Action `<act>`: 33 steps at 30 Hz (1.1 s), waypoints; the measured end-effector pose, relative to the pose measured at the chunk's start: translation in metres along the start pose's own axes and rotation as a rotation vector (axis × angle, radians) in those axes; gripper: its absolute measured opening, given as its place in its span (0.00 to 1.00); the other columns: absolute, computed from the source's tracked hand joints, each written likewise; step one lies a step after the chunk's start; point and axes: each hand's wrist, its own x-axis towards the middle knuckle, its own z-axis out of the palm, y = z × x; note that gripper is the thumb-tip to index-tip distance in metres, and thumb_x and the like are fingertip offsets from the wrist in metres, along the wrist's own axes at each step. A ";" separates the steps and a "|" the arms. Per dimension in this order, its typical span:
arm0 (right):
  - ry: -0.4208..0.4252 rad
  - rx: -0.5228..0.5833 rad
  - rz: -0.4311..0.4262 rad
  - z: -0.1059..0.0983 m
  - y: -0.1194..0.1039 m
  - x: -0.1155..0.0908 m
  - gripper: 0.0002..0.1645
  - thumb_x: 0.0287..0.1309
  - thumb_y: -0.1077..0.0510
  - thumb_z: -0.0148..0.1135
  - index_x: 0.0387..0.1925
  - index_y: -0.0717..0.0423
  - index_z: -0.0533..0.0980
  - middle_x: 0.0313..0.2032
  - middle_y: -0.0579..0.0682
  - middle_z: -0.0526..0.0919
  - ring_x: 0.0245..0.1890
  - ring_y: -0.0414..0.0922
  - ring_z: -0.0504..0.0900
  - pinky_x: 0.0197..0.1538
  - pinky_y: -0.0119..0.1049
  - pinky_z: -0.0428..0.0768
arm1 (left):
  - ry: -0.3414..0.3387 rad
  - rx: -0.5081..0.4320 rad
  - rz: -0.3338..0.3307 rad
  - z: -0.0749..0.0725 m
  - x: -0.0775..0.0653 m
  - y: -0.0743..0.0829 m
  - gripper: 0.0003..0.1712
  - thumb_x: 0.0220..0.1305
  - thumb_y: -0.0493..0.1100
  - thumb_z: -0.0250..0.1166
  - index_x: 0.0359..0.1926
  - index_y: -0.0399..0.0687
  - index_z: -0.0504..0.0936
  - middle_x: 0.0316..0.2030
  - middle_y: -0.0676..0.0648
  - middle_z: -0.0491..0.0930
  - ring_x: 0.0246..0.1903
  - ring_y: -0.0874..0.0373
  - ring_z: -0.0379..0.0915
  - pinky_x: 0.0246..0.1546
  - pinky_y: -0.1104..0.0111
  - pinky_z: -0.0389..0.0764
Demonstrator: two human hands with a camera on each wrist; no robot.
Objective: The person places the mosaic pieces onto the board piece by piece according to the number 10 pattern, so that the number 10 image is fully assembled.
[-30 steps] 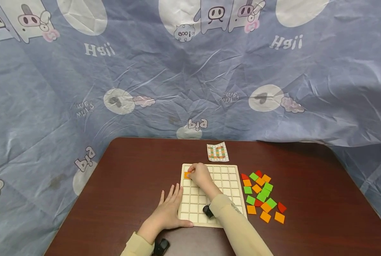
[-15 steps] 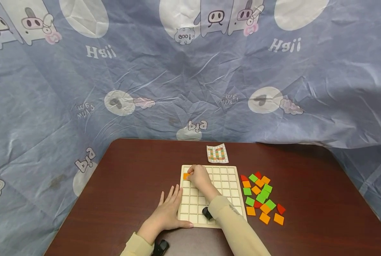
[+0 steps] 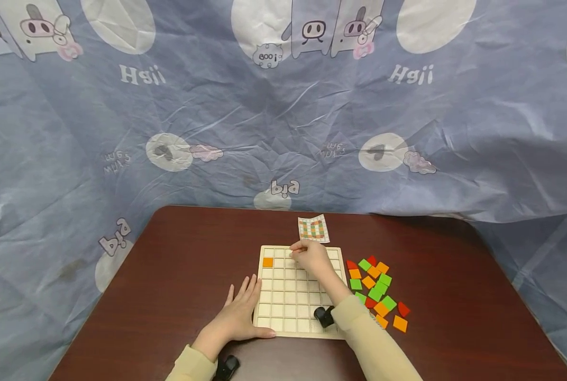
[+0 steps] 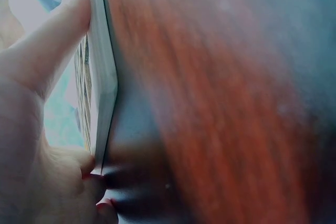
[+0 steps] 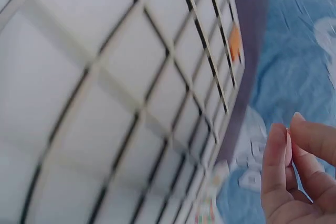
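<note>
A pale gridded board (image 3: 283, 297) lies on the table, with one orange square tile (image 3: 267, 262) in a cell near its far left corner. My left hand (image 3: 239, 317) rests at the board's near left corner, fingers straight along the left side. In the left wrist view its thumb (image 4: 73, 17) lies against the board's edge. Over the far rows hovers my right hand (image 3: 314, 261), right of the orange tile. The right wrist view shows its fingers (image 5: 275, 153) loosely bent toward the thumb, with no tile visible between them.
Loose green, orange and red tiles (image 3: 377, 291) lie scattered to the right of the board, some overlapping. A small printed card (image 3: 313, 229) with a coloured grid lies behind the board. Patterned blue cloth (image 3: 245, 121) hangs behind the dark table (image 3: 183, 264).
My right hand has let go of the orange tile and moved right across the board, leaving the tile in its cell. My left hand has kept its place at the board's corner.
</note>
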 end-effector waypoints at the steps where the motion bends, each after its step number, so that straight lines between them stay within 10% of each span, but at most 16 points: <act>1: 0.008 0.002 0.004 -0.007 0.002 -0.001 0.11 0.62 0.59 0.65 0.45 0.59 0.83 0.38 0.52 0.86 0.35 0.45 0.83 0.38 0.38 0.81 | -0.001 -0.004 -0.003 -0.001 -0.001 -0.001 0.73 0.46 0.73 0.71 0.78 0.39 0.43 0.78 0.36 0.39 0.78 0.40 0.33 0.73 0.37 0.36; 16: 0.164 -0.056 0.081 -0.121 0.095 -0.029 0.19 0.66 0.54 0.61 0.51 0.63 0.80 0.45 0.61 0.86 0.43 0.55 0.83 0.42 0.39 0.82 | -0.012 -0.019 -0.017 -0.007 -0.004 -0.009 0.73 0.47 0.71 0.72 0.78 0.40 0.42 0.78 0.37 0.37 0.78 0.40 0.30 0.73 0.38 0.32; 33: 0.185 -0.157 0.171 -0.151 0.147 -0.043 0.27 0.62 0.54 0.65 0.57 0.67 0.75 0.55 0.70 0.77 0.49 0.62 0.78 0.52 0.55 0.79 | 0.007 0.006 0.031 0.001 0.003 -0.007 0.72 0.44 0.72 0.73 0.78 0.41 0.47 0.78 0.37 0.42 0.78 0.40 0.36 0.73 0.38 0.39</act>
